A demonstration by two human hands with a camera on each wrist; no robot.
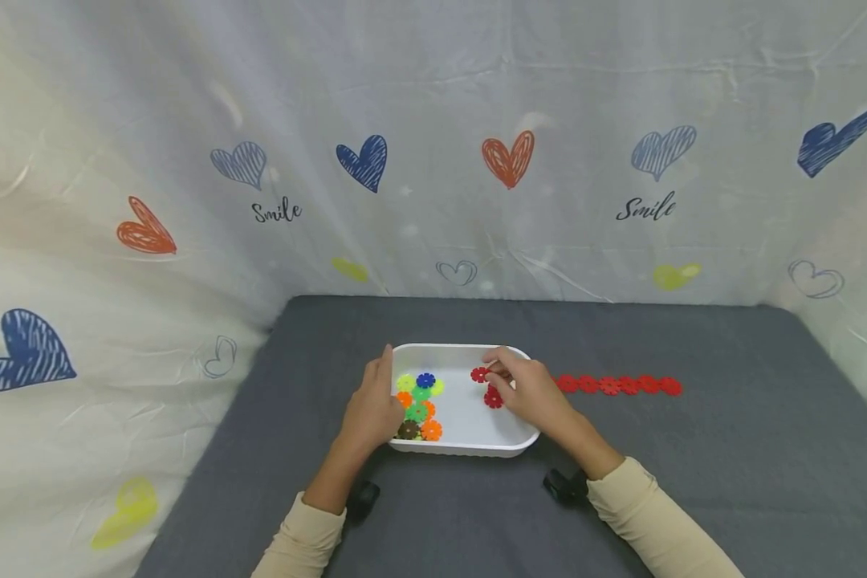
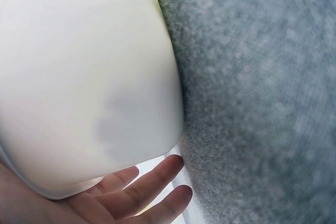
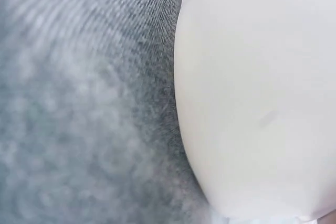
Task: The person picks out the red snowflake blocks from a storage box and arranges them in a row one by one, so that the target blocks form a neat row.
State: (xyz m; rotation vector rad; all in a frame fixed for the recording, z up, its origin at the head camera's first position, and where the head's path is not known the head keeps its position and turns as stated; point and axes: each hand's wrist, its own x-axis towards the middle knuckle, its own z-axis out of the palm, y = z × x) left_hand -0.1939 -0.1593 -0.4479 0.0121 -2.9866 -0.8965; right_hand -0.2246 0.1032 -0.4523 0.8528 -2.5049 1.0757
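A white tray (image 1: 470, 451) stands on the grey cloth. My left hand (image 1: 376, 409) grips its left end, and in the left wrist view the fingers (image 2: 142, 195) lie against the outside of the tray wall. Over the tray's right end is my right hand (image 1: 531, 389), fingers bent downward. Its fingertips are right at a red flower-shaped disc (image 1: 480, 375); I cannot tell whether they pinch it. Another red flower-shaped disc (image 1: 494, 398) lies just below the thumb. Almost none of the right hand shows in the right wrist view, where the tray wall (image 3: 257, 93) fills the right side.
At the tray's left side lie several mixed flower-shaped discs, including a blue disc (image 1: 425, 380), a green disc (image 1: 416, 413), an orange disc (image 1: 431, 430) and a brown disc (image 1: 409, 429). A row of red discs (image 1: 628, 385) stretches right of the tray. Behind hangs a heart-printed curtain (image 1: 433, 233).
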